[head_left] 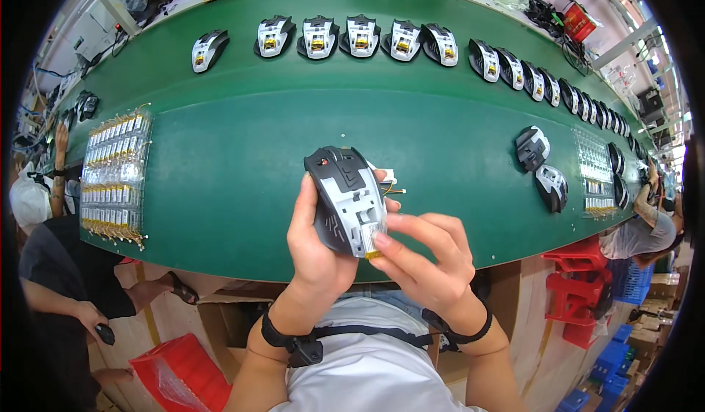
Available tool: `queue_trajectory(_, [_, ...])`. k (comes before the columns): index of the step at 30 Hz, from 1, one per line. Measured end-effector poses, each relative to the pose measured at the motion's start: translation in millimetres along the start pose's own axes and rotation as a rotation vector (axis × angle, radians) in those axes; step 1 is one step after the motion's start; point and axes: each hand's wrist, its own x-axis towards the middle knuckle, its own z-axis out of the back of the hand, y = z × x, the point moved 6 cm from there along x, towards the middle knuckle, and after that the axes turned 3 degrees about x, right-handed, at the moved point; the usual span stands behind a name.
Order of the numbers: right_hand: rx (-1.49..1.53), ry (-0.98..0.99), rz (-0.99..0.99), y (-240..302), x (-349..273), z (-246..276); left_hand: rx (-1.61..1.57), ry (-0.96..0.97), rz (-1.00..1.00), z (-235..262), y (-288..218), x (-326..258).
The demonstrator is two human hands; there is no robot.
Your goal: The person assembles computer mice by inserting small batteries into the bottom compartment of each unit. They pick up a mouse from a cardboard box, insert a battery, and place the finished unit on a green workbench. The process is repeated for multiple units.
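Observation:
My left hand point(312, 239) is wrapped round a black and white computer mouse shell point(344, 181), held tilted above the green table with its inner side up. With thumb and fingers, my right hand point(437, 258) grips a small silver battery point(371, 237) with a yellow end, at the shell's near end. The battery lies against the white inner part there; my fingertips partly cover it. Beyond the shell's right side, thin wires point(393, 190) stick out beside a small white piece, partly hidden by the shell and fingers.
Several mouse shells point(361, 36) line the table's far side. On the left lies a clear tray point(149, 136) of batteries; another tray point(593, 155) is at right, near two mouse shells point(532, 147). People work at both sides; red stools point(576, 294) stand at right.

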Motion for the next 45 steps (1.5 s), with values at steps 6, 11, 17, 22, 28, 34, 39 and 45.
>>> queue_trajectory(6, [0.078,0.030,0.030,0.4,-0.5,4.1,0.000,0.089,0.018,-4.0,0.7,-0.1])
queue_trajectory(11, [0.181,0.082,0.052,2.7,1.8,4.4,-0.045,0.152,0.074,-6.5,2.0,-0.3])
queue_trajectory(17, [0.101,0.085,0.147,9.9,1.3,9.1,-0.024,0.223,0.153,-3.6,10.6,0.6])
queue_trajectory(22, [0.221,0.109,-0.205,-13.8,8.0,8.2,0.155,0.118,0.045,-4.2,5.3,-3.8])
queue_trajectory(28, [0.303,0.085,-0.428,-28.8,9.1,7.2,0.225,0.222,-0.056,-8.8,1.7,-8.0])
queue_trajectory(34, [0.037,0.168,-0.093,-8.4,8.4,7.5,0.092,0.259,-0.028,-0.1,0.5,3.5])
queue_trajectory(39, [-0.066,0.261,0.166,-4.9,12.1,18.2,0.102,0.238,-0.002,-0.1,4.9,4.0])
queue_trajectory(45, [-0.047,0.212,0.043,-8.0,12.8,12.2,0.109,0.132,-0.069,-1.2,2.7,4.3])
